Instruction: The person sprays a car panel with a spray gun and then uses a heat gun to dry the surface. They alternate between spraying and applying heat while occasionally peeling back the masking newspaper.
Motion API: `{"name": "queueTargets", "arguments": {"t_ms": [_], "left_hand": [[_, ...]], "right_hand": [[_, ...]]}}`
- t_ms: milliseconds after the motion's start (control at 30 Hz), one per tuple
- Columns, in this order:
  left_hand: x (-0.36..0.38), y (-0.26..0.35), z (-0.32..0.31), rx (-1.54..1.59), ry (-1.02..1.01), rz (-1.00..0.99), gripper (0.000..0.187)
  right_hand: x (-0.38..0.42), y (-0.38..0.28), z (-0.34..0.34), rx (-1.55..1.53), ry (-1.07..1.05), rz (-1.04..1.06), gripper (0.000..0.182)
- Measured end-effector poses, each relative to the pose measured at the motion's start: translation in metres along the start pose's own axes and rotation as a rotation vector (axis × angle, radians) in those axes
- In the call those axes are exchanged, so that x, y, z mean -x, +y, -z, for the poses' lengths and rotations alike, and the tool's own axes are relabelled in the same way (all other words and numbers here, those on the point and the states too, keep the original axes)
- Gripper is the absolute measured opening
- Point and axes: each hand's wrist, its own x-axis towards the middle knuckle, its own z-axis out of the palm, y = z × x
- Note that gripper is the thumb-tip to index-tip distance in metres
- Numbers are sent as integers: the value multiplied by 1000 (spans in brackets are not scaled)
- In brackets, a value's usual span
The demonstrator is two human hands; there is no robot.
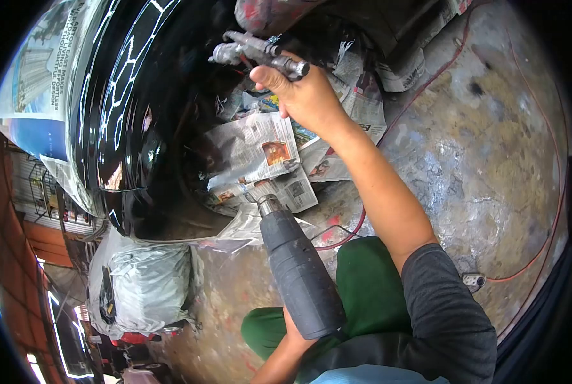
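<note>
My right hand [308, 96] is wrapped round a grey, paint-stained spray gun [254, 51], its thumb showing and the other fingers mostly hidden. The gun's nose faces left, toward the glossy black car body panel [122, 109]; a grey, red-spotted rounded part [266, 13] sits above it and looks like its cup. Low in view, my left hand [294, 336] grips a dark grey heat gun [298, 275] from below, fingers largely hidden behind it. The heat gun's metal nozzle [268, 203] points up at newspaper sheets [254, 150] inside the panel's curved opening.
More printed paper [39, 70] covers the panel's far left. A bundle under whitish plastic [148, 288] stands on the stained concrete floor [452, 173]. A red hose [420, 96] runs beside my right arm. An orange cord [523, 272] with a socket end [473, 280] lies right.
</note>
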Motion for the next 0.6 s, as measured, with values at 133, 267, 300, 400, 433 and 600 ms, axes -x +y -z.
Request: {"name": "queueTargets", "arguments": {"t_ms": [133,267,300,400,433,600], "left_hand": [[1,-4,3,6,8,0,39],[5,-7,5,23,4,-2,39],[6,-8,5,32,1,-3,40],[10,-13,7,90,-20,-9,40],[12,-16,9,160,-34,-4,41],[26,-44,19,770,7,181,48]], "right_hand": [[10,-4,-8,4,-122,13,64],[20,-12,-12,-24,-232,-78,64],[21,-16,-12,-31,-240,-78,65],[20,-10,-17,-24,-155,-54,69],[17,-5,-18,-19,-113,-40,70],[9,-12,-9,-64,136,84,62]]}}
